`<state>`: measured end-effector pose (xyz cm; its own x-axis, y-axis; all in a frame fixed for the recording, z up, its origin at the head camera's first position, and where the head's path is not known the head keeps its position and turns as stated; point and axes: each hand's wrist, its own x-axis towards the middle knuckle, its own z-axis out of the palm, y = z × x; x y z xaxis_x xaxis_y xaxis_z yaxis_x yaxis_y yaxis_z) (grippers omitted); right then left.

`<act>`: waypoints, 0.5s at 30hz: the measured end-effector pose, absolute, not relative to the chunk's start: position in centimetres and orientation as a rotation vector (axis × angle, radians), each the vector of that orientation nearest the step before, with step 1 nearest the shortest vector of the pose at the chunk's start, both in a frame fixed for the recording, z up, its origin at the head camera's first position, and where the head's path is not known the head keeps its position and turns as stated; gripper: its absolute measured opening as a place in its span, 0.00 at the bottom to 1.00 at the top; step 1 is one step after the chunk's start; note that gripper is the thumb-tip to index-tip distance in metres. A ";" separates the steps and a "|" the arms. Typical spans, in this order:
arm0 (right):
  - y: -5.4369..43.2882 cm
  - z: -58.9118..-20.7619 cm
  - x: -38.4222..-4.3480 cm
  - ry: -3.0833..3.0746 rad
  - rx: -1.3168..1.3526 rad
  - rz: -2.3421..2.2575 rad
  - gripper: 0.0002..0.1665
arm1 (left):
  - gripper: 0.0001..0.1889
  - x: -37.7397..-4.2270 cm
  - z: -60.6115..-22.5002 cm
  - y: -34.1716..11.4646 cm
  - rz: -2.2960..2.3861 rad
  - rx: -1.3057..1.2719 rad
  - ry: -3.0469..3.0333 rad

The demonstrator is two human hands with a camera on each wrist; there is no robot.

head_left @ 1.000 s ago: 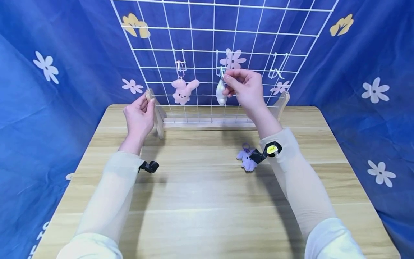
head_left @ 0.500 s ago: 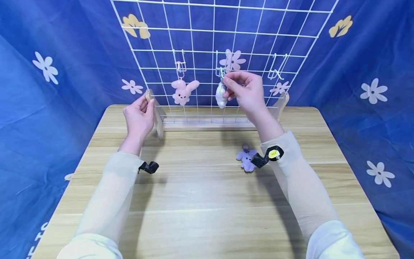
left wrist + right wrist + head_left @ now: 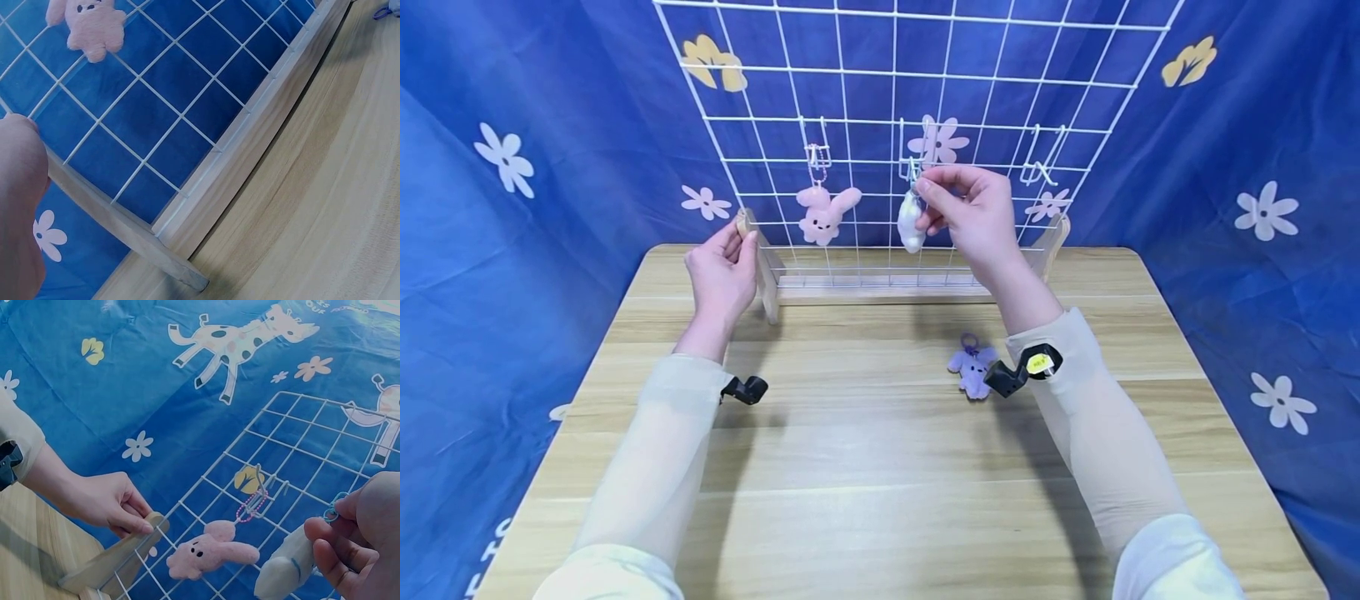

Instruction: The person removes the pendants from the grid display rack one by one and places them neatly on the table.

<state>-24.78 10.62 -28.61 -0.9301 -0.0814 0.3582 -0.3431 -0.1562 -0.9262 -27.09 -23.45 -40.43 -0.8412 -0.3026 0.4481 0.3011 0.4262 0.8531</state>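
My left hand grips the top of the wooden side support of a white wire grid rack. At the middle hook, my right hand pinches the teal ring of a white plush keychain. The plush hangs against the grid, its side touching the curled fingers. Whether the ring sits over the hook is hard to tell. On the left hook a pink rabbit plush keychain hangs by a bead chain.
A purple plush keychain lies on the wooden table beneath the right wrist camera. The right hook on the grid bears nothing. Blue patterned cloth surrounds the table behind and at both sides.
The white plush has sunk very slightly, and the right wrist and forearm have shifted a little to the right. The left hand stays on the support.
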 end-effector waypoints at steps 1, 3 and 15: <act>10.6 -28.6 -24.7 -1.915 0.495 2.206 0.09 | 0.18 -27.1 -40.4 -23.4 -1.434 -0.001 -2.131; 10.6 -28.5 -24.6 -1.914 0.501 2.201 0.10 | 0.17 -27.0 -40.4 -23.4 -1.433 -0.006 -2.126; 10.7 -28.1 -23.9 -1.913 0.532 2.175 0.07 | 0.17 -27.1 -40.5 -23.4 -1.429 -0.019 -2.115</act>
<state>-23.89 10.74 -28.10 -0.9161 -0.0880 0.3911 -0.3767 -0.1452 -0.9149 -27.07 -23.42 -40.47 -0.8316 -0.2996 0.4676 0.3221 0.4258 0.8456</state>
